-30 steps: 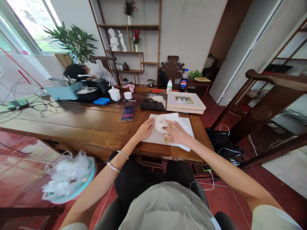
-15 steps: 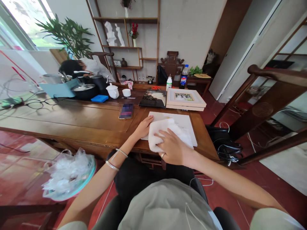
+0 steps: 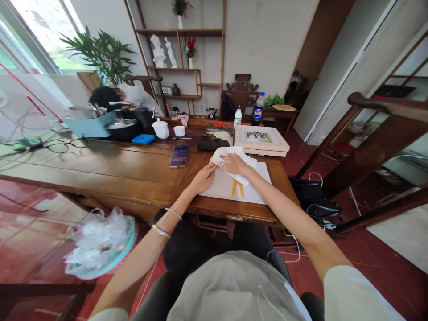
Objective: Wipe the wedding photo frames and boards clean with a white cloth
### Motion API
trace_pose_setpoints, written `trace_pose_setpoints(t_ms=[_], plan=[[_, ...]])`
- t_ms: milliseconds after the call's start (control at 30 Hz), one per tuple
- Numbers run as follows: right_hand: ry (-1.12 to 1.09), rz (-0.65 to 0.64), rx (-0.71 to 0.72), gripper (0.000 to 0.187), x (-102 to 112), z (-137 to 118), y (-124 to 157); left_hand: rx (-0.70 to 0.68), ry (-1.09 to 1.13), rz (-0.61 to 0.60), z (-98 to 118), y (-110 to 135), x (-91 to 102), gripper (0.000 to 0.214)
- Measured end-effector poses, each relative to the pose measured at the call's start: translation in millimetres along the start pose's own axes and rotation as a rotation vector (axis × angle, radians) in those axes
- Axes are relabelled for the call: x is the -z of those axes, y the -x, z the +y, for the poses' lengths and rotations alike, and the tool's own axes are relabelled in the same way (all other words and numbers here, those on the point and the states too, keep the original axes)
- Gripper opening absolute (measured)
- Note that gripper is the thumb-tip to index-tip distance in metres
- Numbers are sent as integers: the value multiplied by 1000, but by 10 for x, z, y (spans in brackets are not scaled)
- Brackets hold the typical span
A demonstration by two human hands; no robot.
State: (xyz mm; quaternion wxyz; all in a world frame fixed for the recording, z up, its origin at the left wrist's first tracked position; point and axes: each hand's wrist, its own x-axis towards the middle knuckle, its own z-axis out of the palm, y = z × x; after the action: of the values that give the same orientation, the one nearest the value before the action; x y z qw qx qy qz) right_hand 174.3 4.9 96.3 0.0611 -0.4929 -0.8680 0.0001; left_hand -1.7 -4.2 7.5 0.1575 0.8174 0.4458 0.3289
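Note:
A white fluffy towel [image 3: 219, 154] lies bunched on a flat white board [image 3: 217, 189] at the table's near edge. My right hand [image 3: 235, 164] presses on the towel with fingers bent into it, near the board's far side. Flat on the board's left edge rests my left hand [image 3: 203, 177], its fingertips close to the towel's left side. Below the towel, a yellow two-legged shape [image 3: 237, 189] shows on the board; its upper part is covered.
Behind the board are a framed picture [image 3: 262, 139], a dark album-like item [image 3: 215, 138], a white bottle [image 3: 237, 118] and a cola bottle [image 3: 258, 109]. A phone [image 3: 179, 156] lies to the left. A basket of plastic bags [image 3: 100, 243] stands on the floor. A person sits across the table.
My right hand has moved the towel away from me toward the board's far edge, uncovering the yellow shape. My left hand stays on the board's left edge.

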Motion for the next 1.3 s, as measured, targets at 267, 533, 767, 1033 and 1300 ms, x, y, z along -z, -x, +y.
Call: trace_pose_setpoints(t_ms=[267,533,767,1033,1300], plan=[[-2,-5,-89,44,32,355,580,2,10,-13,2,-6,-1,46],[-10,56,-205,37,13,594,1354,-21,-4,5,4,-5,-17,45],[-169,-123,75,18,298,254,1910,-21,10,11,27,-5,-16,44],[-110,-95,-176,29,165,642,1314,-11,0,12,6,-6,-28,45],[67,-17,-163,41,-45,654,901,-20,9,10,-2,-5,-23,44]])
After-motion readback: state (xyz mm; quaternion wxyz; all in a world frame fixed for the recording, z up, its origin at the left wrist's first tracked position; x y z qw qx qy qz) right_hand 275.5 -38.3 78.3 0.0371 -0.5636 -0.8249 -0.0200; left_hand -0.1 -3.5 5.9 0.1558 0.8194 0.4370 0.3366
